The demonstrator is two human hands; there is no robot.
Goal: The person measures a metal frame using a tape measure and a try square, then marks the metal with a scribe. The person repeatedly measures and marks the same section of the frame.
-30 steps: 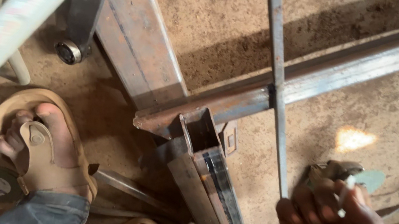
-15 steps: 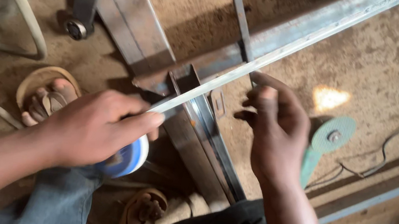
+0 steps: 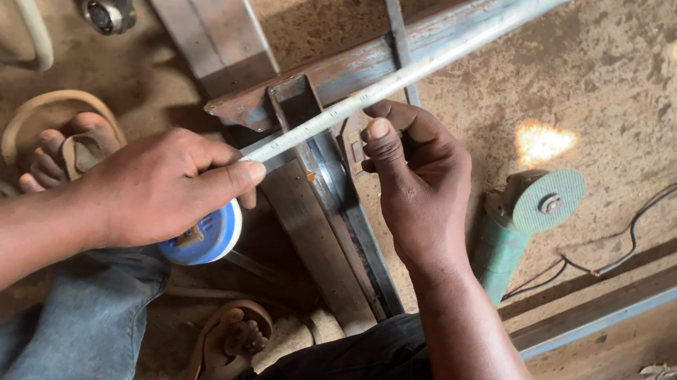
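single head cam, worn by the person; looks steeply down past their knees at the dirt floor (image 3: 634, 99); close range, both forearms enter from the bottom edge; frame centres on the steel frame (image 3: 327, 206); tilted, frame runs diagonally; no second view, so nothing overlaps

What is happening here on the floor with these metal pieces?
A person crouches over steel bars on a dirt floor and stretches a tape measure along them. The left hand holds the blue tape measure case and pinches the tape blade, which runs up along a long steel bar. The right hand presses its thumb near the blade, where the bar meets a steel channel. A green angle grinder lies unused on the ground beside the right wrist.
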